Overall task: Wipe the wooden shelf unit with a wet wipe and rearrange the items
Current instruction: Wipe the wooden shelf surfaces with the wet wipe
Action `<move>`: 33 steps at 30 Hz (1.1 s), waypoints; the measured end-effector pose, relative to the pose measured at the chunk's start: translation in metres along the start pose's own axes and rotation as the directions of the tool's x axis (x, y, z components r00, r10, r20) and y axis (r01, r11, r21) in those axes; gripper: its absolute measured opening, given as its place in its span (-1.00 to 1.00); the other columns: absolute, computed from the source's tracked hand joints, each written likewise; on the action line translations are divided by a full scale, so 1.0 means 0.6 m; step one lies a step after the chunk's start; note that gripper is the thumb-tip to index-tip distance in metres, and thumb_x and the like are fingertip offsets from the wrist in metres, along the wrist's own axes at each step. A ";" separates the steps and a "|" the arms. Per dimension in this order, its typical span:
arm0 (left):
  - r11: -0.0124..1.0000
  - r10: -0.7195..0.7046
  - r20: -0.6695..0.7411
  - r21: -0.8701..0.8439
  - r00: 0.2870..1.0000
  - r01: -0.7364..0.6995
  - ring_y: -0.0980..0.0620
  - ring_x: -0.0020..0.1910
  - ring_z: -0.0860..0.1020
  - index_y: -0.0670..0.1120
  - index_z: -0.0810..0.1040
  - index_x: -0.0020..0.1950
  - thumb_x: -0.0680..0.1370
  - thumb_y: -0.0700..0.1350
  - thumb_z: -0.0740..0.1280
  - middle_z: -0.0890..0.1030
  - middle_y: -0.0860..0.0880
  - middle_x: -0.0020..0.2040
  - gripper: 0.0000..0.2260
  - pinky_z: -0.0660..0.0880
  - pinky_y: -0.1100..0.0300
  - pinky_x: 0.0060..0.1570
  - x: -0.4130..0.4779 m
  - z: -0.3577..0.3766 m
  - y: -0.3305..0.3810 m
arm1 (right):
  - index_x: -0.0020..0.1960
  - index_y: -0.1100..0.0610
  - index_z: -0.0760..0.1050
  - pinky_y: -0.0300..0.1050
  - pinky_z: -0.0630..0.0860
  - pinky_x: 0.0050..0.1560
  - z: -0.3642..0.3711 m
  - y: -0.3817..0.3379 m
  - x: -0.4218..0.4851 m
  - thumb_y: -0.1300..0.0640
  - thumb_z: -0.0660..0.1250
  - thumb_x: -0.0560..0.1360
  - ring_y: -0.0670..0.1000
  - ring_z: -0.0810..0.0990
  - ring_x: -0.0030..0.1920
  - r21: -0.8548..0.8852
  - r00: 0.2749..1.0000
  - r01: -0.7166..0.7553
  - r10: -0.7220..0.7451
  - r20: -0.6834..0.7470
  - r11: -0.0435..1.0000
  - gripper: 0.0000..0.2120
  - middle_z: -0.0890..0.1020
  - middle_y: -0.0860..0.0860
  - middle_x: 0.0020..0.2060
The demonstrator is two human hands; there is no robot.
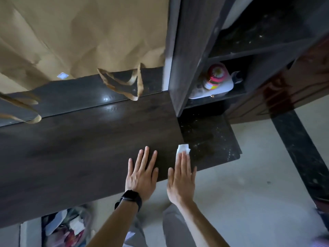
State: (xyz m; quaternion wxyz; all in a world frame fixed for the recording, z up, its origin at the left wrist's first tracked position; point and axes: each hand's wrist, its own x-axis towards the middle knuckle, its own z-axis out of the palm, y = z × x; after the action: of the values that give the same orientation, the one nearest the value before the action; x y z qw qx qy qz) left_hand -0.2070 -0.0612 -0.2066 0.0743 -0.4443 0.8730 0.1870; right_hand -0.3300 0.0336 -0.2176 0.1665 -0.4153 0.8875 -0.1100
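— Where are we standing?

— Over a dark wooden top [74, 148] that runs along a wall hung with brown paper [80, 32], its torn edge curling down onto the glossy ledge behind. Pale floor [240, 193] lies below us.

— And the wipe?

— The wipe [182, 149] lies flat on the top, near the front edge, right where the wood meets a dusty black slab [210, 139]. Our right hand [181, 180] presses it down with straight fingers; only the white end shows past the fingertips. Nothing is pinched, the palm is simply spread over it.

— The other hand?

— Our left hand [141, 177] lies just beside it, flat on the wood, fingers splayed wide and holding nothing. A black watch [130, 197] sits on that wrist.

— What about the shelf?

— The shelf [188, 56] rises at the right, behind the slab. In one lower compartment we see a bottle [216, 77] with a pink and red label, seemingly lying on its side. The compartment above looks dark and dusty; we cannot tell what it holds.

— Anything lower down?

— Blurred clutter [67, 227] under the top, at the left.
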 end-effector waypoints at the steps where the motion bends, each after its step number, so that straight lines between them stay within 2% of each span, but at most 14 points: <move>1: 1.000 -0.001 -0.007 0.001 1.000 0.001 -0.03 0.59 0.03 0.09 0.09 0.61 0.64 0.10 -0.01 0.04 -0.01 0.62 -0.49 0.17 -0.24 0.45 0.013 0.005 0.023 | 0.62 0.13 -0.06 0.15 0.10 0.54 -0.006 0.004 0.021 -0.07 -0.13 0.68 0.02 0.00 0.60 0.047 1.000 -0.022 0.022 -0.006 0.999 -0.43 0.03 0.04 0.62; 3: 1.000 -0.012 -0.012 0.008 1.000 0.012 -0.01 0.60 -0.03 0.11 0.05 0.61 0.64 0.10 -0.04 -0.01 0.00 0.63 -0.49 0.13 -0.24 0.46 0.038 0.017 0.061 | 0.59 0.14 0.10 0.07 0.33 0.46 -0.017 0.017 0.074 -0.07 -0.11 0.67 0.02 0.32 0.49 0.185 0.994 -0.105 0.103 0.022 0.977 -0.45 0.29 0.06 0.55; 5: 0.998 -0.062 -0.024 0.014 0.998 0.063 0.02 0.60 -0.12 0.15 -0.02 0.61 0.64 0.11 -0.07 -0.08 0.03 0.62 -0.49 0.04 -0.25 0.49 0.059 0.032 0.088 | 0.43 0.14 0.37 0.02 0.54 0.22 -0.025 0.038 0.119 -0.09 -0.15 0.65 0.06 0.59 0.25 0.355 0.989 -0.141 0.118 0.086 0.924 -0.45 0.58 0.09 0.29; 8: 0.989 -0.135 -0.069 0.051 0.988 0.138 0.05 0.59 -0.20 0.18 -0.09 0.61 0.65 0.12 -0.07 -0.13 0.06 0.62 -0.49 -0.07 -0.23 0.52 0.066 0.047 0.103 | 0.40 0.08 0.43 -0.13 0.56 0.19 -0.009 0.071 0.115 -0.11 -0.16 0.68 -0.03 0.60 0.21 0.634 0.992 -0.101 0.029 0.123 0.767 -0.46 0.62 0.02 0.24; 10: 0.988 -0.140 -0.089 0.056 0.986 0.146 0.06 0.59 -0.20 0.19 -0.10 0.61 0.65 0.13 -0.08 -0.13 0.07 0.62 -0.49 -0.10 -0.23 0.52 0.066 0.051 0.105 | 0.45 0.03 0.40 -0.29 0.52 0.18 0.001 0.088 0.075 -0.19 -0.09 0.67 -0.12 0.56 0.26 0.792 0.960 -0.274 0.114 0.254 0.546 -0.46 0.57 -0.05 0.30; 12: 0.989 -0.133 -0.102 0.057 0.986 0.139 0.05 0.59 -0.19 0.18 -0.10 0.61 0.65 0.13 -0.08 -0.12 0.06 0.63 -0.49 -0.11 -0.22 0.52 0.069 0.051 0.107 | 0.47 0.04 0.40 -0.32 0.50 0.18 0.011 0.105 0.039 -0.28 -0.06 0.61 -0.10 0.54 0.29 0.826 0.884 -0.465 0.213 0.415 0.320 -0.39 0.55 -0.05 0.32; 13: 0.988 -0.135 -0.103 0.063 0.985 0.142 0.05 0.59 -0.19 0.19 -0.10 0.61 0.65 0.13 -0.08 -0.13 0.07 0.62 -0.49 -0.12 -0.22 0.53 0.069 0.051 0.108 | 0.48 0.04 0.38 -0.31 0.47 0.22 0.016 0.110 0.028 -0.27 -0.07 0.63 -0.11 0.51 0.31 0.821 0.865 -0.499 0.216 0.453 0.277 -0.39 0.52 -0.08 0.34; 18: 0.987 -0.139 -0.101 0.073 0.985 0.147 0.06 0.59 -0.21 0.20 -0.14 0.60 0.65 0.13 -0.11 -0.16 0.07 0.62 -0.49 -0.17 -0.19 0.53 0.067 0.049 0.112 | 0.49 -0.11 0.34 -0.15 0.29 0.46 0.027 0.127 0.017 -0.10 -0.05 0.70 -0.14 0.36 0.43 0.844 0.890 -0.455 0.177 0.421 0.283 -0.58 0.43 -0.13 0.43; 21: 0.983 -0.160 -0.116 0.072 0.980 0.169 0.01 0.60 -0.15 0.17 -0.07 0.61 0.66 0.11 -0.07 -0.09 0.03 0.63 -0.50 -0.13 -0.21 0.53 0.067 0.046 0.120 | 0.38 -0.05 0.47 -0.06 0.38 0.38 0.028 0.150 0.036 -0.05 0.08 0.66 -0.02 0.49 0.31 0.805 0.930 -0.355 0.091 0.357 0.476 -0.64 0.57 -0.01 0.26; 23: 0.986 -0.159 -0.133 0.036 0.978 0.166 0.01 0.60 -0.14 0.10 0.00 0.62 0.66 0.08 -0.02 -0.04 0.00 0.63 -0.49 -0.16 -0.18 0.53 0.072 0.040 0.136 | 0.28 0.02 0.58 -0.18 0.47 0.24 0.035 0.168 0.054 0.08 0.26 0.54 -0.06 0.57 0.23 0.788 0.946 -0.302 0.064 0.319 0.537 -0.67 0.65 -0.04 0.17; 26: 0.994 -0.106 -0.141 0.001 0.984 0.107 0.04 0.60 -0.17 0.11 0.01 0.62 0.67 0.08 -0.03 -0.06 0.03 0.63 -0.50 -0.21 -0.13 0.53 0.085 0.046 0.179 | 0.16 -0.09 0.66 -0.34 0.48 0.14 0.038 0.175 0.067 0.19 0.24 0.59 -0.14 0.59 0.19 0.824 0.899 -0.435 0.121 0.422 0.363 -0.70 0.67 -0.18 0.11; 29: 0.989 -0.145 -0.154 -0.010 0.978 0.145 0.06 0.59 -0.19 0.20 -0.05 0.61 0.67 0.08 -0.05 -0.09 0.05 0.63 -0.51 -0.19 -0.15 0.54 0.091 0.064 0.207 | -0.04 -0.36 0.61 -0.12 0.52 0.23 0.012 0.172 0.077 0.19 0.20 0.64 -0.13 0.60 0.15 0.831 0.887 -0.450 0.059 0.457 0.326 -0.56 0.65 -0.37 -0.04; 31: 0.985 -0.171 -0.153 0.004 0.973 0.174 0.07 0.59 -0.20 0.21 -0.06 0.60 0.67 0.07 -0.05 -0.10 0.06 0.63 -0.51 -0.21 -0.13 0.54 0.092 0.069 0.210 | 0.18 -0.21 0.61 -0.09 0.44 0.36 0.016 0.171 0.087 0.20 0.16 0.67 -0.08 0.55 0.30 0.861 0.868 -0.475 -0.064 0.493 0.185 -0.62 0.65 -0.24 0.14; 33: 0.982 -0.183 -0.164 0.019 0.969 0.189 0.08 0.59 -0.21 0.21 -0.07 0.60 0.66 0.06 -0.05 -0.11 0.07 0.63 -0.51 -0.19 -0.13 0.54 0.093 0.070 0.210 | 0.48 -0.05 0.39 -0.12 0.29 0.47 0.017 0.161 0.104 0.05 0.10 0.69 -0.13 0.35 0.47 0.874 0.859 -0.449 -0.177 0.480 0.186 -0.63 0.47 -0.12 0.43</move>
State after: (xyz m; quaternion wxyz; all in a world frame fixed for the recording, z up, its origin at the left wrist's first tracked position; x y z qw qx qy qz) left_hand -0.3429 -0.0188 -0.2288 0.0282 -0.5365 0.8338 0.1274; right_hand -0.4312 0.0457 -0.2721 0.6139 -0.1421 0.5752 -0.5216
